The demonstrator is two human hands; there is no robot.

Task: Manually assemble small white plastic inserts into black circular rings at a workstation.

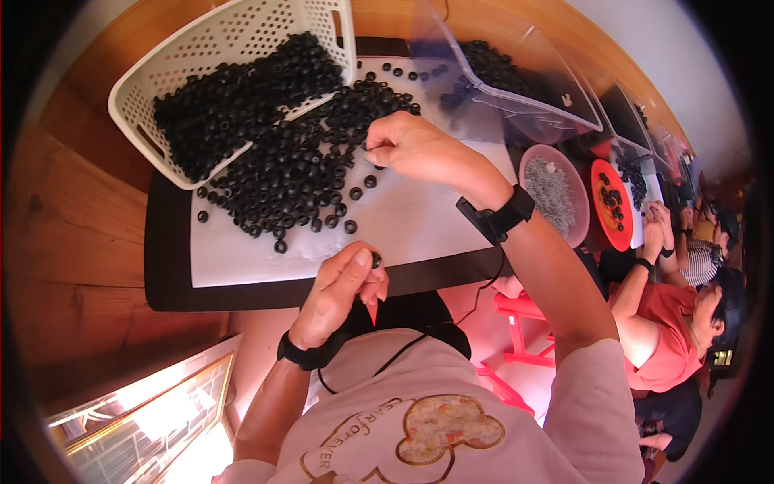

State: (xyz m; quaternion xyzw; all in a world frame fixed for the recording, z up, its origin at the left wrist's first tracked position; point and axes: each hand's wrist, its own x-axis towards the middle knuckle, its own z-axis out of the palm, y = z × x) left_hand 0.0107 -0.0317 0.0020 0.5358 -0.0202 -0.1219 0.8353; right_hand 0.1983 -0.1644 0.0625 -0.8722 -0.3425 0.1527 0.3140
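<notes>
A loose heap of small black ring-shaped parts (278, 189) lies on a white sheet (427, 218) over the dark table. My left hand (337, 286) is at the table's near edge, closed on one black ring-shaped part (376, 260) between thumb and fingers. Above the right side of the heap, my right hand (415, 152) has its thumb and fingertips pinched together. Whatever may be between those fingertips is hidden or too small to tell. A few single rings lie just below it. Each wrist wears a black band.
A white perforated basket (133, 109) lies tipped at the far left, rings spilling out. Far right are a clear plastic bin (536, 121), a pink bowl (580, 202) of small grey pieces and a red tray (598, 173). Co-workers (665, 335) sit to the right, near a red stool (520, 323).
</notes>
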